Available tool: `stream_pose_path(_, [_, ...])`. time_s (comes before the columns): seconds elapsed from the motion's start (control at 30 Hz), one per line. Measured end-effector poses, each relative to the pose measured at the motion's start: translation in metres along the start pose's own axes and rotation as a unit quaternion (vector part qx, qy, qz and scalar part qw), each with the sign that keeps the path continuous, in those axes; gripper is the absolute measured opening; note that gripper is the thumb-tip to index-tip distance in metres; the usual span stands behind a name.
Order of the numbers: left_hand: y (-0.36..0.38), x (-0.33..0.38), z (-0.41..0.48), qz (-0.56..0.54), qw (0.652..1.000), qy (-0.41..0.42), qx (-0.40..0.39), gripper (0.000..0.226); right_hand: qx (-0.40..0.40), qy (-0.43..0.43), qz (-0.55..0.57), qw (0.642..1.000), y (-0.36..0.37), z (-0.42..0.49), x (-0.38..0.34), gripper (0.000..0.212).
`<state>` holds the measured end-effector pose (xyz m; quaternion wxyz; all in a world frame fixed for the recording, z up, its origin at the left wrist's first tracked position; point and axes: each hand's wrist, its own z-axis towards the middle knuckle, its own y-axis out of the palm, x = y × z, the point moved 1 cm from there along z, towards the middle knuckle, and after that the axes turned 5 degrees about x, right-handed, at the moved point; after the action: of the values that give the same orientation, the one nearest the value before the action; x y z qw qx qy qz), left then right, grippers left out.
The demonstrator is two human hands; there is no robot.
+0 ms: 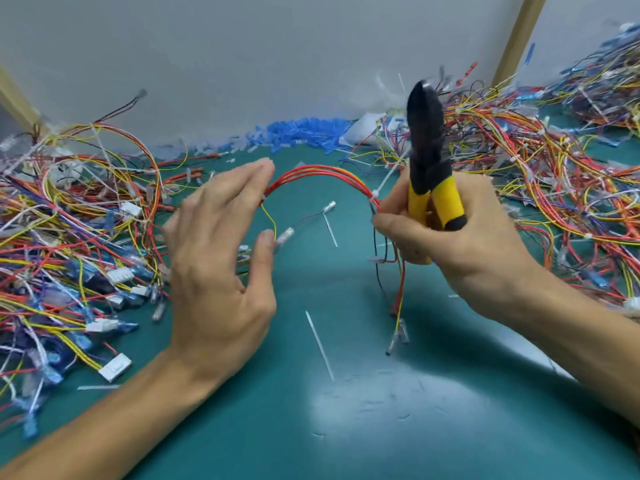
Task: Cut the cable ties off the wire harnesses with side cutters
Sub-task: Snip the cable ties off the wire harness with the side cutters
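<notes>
A red wire harness arches over the green mat between my hands. My left hand has its fingers straight and spread, the fingertips touching the harness's left end. My right hand grips the yellow-handled side cutters, black jaws pointing up, and its fingers also pinch the harness's right end. A white cable tie is wrapped around the harness just beside my right thumb. Loose leads with clear terminals hang down from the harness.
A heap of tangled harnesses lies at the left and another heap at the right. Blue sleeves pile along the grey back wall. Cut white ties lie scattered on the green mat.
</notes>
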<state>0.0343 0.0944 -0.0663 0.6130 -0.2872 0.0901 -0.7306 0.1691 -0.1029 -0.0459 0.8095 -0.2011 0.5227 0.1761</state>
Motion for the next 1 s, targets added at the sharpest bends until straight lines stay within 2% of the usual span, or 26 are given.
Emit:
stream_pose_path(0.13, [-0.003, 0.001, -0.001, 0.008, 1.000, 0.027, 0.003, 0.025, -0.038, -0.052, -0.071, 0.995, 0.006, -0.008, -0.001, 0.010])
stream_pose_path(0.23, [-0.003, -0.001, 0.000, -0.005, 1.000, 0.014, -0.010, 0.032, -0.075, -0.067, -0.090, 0.991, 0.010, -0.012, 0.000, 0.011])
stream_pose_path(0.37, [-0.001, 0.000, -0.002, -0.140, 0.986, -0.030, -0.091, 0.029, -0.133, -0.051, -0.058, 0.988, 0.010, -0.014, -0.002, 0.015])
stream_pose_path(0.43, [0.002, 0.003, -0.005, -0.251, 0.948, -0.099, -0.171, 0.034, -0.144, -0.037, -0.031, 0.988, 0.013, -0.016, -0.004, 0.013])
stream_pose_path(0.5, [0.005, 0.003, -0.010, -0.370, 0.876, -0.178, -0.253, 0.043, -0.146, -0.022, 0.004, 0.989, 0.017, -0.017, -0.004, 0.011])
stream_pose_path(0.57, [0.009, 0.004, -0.013, -0.434, 0.825, -0.190, -0.307, 0.051, -0.147, -0.007, 0.036, 0.988, 0.019, -0.017, -0.003, 0.011])
stream_pose_path(0.6, [0.013, 0.005, -0.013, -0.449, 0.813, -0.185, -0.322, 0.056, -0.148, -0.001, 0.044, 0.988, 0.020, -0.017, -0.003, 0.011])
stream_pose_path(0.73, [0.028, 0.014, 0.008, -0.434, 0.822, -0.207, -0.306, 0.101, -0.160, 0.000, 0.031, 0.987, 0.023, -0.021, -0.002, 0.012])
stream_pose_path(0.77, [0.029, 0.012, 0.008, -0.450, 0.808, -0.225, -0.307, 0.100, -0.160, 0.000, 0.020, 0.987, 0.024, -0.022, -0.002, 0.012])
stream_pose_path(0.9, [0.017, 0.006, -0.010, -0.516, 0.755, -0.213, -0.343, 0.058, -0.144, -0.018, -0.026, 0.989, 0.025, -0.024, -0.002, 0.011])
stream_pose_path(1.0, [0.012, 0.004, -0.009, -0.499, 0.773, -0.219, -0.324, 0.048, -0.115, -0.028, -0.029, 0.993, 0.023, -0.024, -0.007, 0.012])
